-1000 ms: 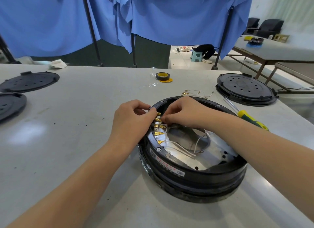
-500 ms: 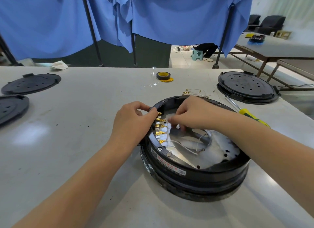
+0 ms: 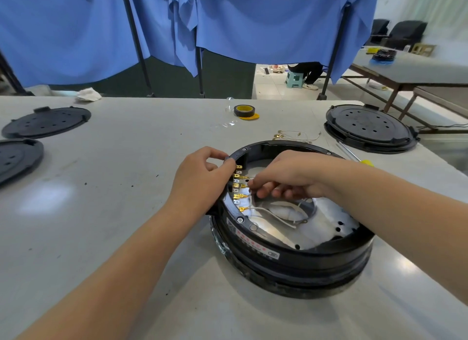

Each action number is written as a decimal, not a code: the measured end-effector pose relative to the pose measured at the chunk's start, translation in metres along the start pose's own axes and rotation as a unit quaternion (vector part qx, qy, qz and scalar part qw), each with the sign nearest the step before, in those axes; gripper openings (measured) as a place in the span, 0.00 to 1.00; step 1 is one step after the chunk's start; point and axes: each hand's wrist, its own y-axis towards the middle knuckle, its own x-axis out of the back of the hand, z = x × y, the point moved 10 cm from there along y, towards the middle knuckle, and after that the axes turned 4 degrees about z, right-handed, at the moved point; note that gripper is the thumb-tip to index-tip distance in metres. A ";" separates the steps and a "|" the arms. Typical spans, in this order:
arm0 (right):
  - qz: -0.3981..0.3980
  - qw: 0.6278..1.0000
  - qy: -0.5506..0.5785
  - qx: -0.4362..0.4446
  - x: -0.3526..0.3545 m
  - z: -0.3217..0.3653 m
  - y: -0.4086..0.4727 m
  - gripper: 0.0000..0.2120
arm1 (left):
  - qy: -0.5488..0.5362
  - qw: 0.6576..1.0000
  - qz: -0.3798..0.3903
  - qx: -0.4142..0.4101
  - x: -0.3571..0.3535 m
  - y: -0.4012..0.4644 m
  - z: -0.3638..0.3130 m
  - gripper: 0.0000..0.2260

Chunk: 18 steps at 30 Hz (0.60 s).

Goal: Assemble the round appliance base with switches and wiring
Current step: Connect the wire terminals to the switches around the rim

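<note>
Base: round black appliance base [image 3: 291,253] sits on the grey table [image 3: 114,187], open side up, near the table's front-right part. Landmark for all below.
Terminal row: brass spade terminals [image 3: 238,185] stacked along the base's inner left wall, approx. 7 visible, some w/ white wires [image 3: 273,217] running off them over the shiny metal plate [image 3: 329,228] inside the base.
L hand: left hand [image 3: 200,182] at the base's left rim, fingers curled, thumb and forefinger pinching the rim edge just above the terminal row; palm outside the base.
R hand: right hand [image 3: 288,177] reaches over the base's far rim, down into its left half; fingers curled, tips right by the terminals. Seems to pinch a small terminal or wire end, but can't tell which one – too small, partly hidden.
Screwdriver: yellow-handled screwdriver [image 3: 354,156] just behind the base on its right, mostly hidden by the right forearm.
Loose wires: thin wires w/ brass ends [image 3: 293,135] on the table just beyond the base's far rim.
Tape: black-and-yellow tape roll [image 3: 244,111] further beyond the base, toward the table's far edge.
Lids: stacked black round covers [image 3: 369,128] to the base's far right; two more black covers [image 3: 46,122] well off to its left, at the table's left edge.
Backdrop: blue cloth [image 3: 228,23] hung on poles beyond the table, behind the base.
</note>
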 end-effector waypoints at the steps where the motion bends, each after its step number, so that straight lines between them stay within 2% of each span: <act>1: 0.001 1.000 0.012 -0.003 -0.001 -0.001 0.001 0.07 | -0.001 1.000 0.002 0.000 0.000 0.000 0.000 0.03; 8: -0.008 0.997 0.077 0.015 -0.005 -0.005 0.002 0.05 | -0.006 1.000 -0.001 -0.004 0.000 0.000 0.000 0.03; 18: -0.004 0.994 0.104 0.034 -0.007 -0.002 0.001 0.04 | -0.014 1.000 -0.001 0.000 -0.002 0.002 0.004 0.03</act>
